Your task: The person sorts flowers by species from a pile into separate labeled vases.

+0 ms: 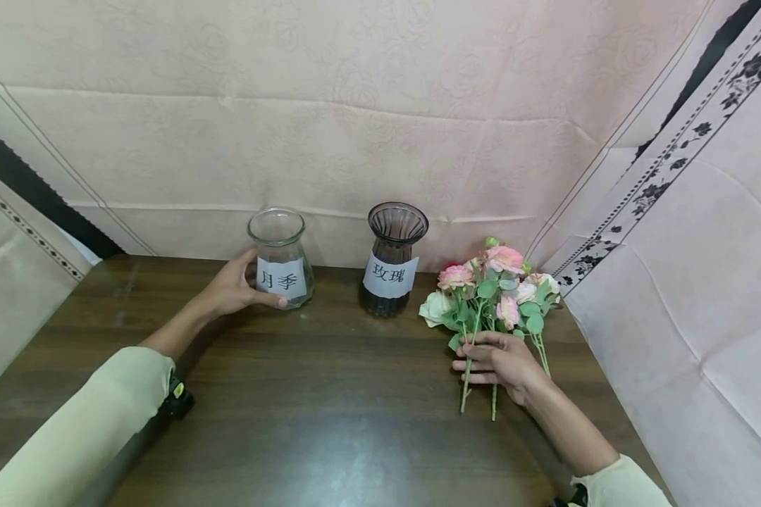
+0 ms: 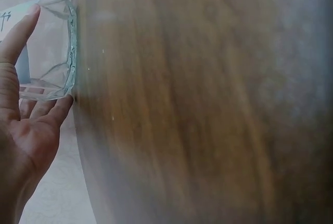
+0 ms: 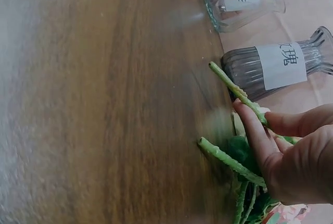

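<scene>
A clear glass vase with a white paper label stands at the back left of the table; my left hand grips its lower left side, thumb across the front. In the left wrist view, thumb and fingers lie round the vase base. At the right, a bunch of pink and white flowers lies with green stems toward me. My right hand pinches one green stem between thumb and fingers; another stem is beside the hand in the right wrist view.
A dark ribbed vase with a white label stands between the clear vase and the flowers. Pale patterned cloth hangs behind the wooden table, and more cloth hangs at both sides.
</scene>
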A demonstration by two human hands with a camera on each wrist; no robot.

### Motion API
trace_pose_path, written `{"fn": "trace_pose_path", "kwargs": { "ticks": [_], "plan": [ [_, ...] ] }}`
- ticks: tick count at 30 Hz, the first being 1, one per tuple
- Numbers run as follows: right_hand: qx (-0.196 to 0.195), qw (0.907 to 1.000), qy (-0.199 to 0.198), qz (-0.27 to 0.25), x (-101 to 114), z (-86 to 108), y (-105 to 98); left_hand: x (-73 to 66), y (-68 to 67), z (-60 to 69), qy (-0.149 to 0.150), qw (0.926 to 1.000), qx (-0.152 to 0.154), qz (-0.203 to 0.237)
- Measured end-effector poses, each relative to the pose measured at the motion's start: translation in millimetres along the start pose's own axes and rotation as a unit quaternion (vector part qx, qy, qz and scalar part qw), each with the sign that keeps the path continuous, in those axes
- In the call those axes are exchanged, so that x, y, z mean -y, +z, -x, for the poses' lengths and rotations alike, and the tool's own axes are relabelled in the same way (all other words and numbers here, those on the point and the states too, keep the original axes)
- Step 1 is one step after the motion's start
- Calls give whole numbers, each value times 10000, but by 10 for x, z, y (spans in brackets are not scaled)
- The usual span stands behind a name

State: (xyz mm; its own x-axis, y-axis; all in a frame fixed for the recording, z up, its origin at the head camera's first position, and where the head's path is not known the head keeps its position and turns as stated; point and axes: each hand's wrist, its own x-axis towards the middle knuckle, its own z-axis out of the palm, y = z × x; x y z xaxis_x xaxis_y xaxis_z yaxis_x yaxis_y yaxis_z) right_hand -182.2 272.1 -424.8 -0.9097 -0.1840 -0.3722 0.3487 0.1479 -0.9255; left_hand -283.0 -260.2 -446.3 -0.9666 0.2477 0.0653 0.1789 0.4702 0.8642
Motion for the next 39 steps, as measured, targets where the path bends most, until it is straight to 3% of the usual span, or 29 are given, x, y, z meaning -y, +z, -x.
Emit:
{"fn": "trace_pose_path", "kwargs": {
  "ticks": [8, 19, 27, 39],
  "plan": [
    [-92, 9987, -341, -379, 30, -34, 38, -7, -34, 4, -174, 9998, 42, 8],
    [-224, 9928, -773, -892, 66, -90, 76, 22, -20, -56, 73, 9999, 39, -132],
    [-295, 9873, -1178, -1021, 231, -175, 121, 46, -18, -47, 185, 9997, 81, -132],
    [-593, 9645, -1814, -1827, 578, -318, 216, 19, -18, -40, 144, 9996, 134, -188]
  ]
}}
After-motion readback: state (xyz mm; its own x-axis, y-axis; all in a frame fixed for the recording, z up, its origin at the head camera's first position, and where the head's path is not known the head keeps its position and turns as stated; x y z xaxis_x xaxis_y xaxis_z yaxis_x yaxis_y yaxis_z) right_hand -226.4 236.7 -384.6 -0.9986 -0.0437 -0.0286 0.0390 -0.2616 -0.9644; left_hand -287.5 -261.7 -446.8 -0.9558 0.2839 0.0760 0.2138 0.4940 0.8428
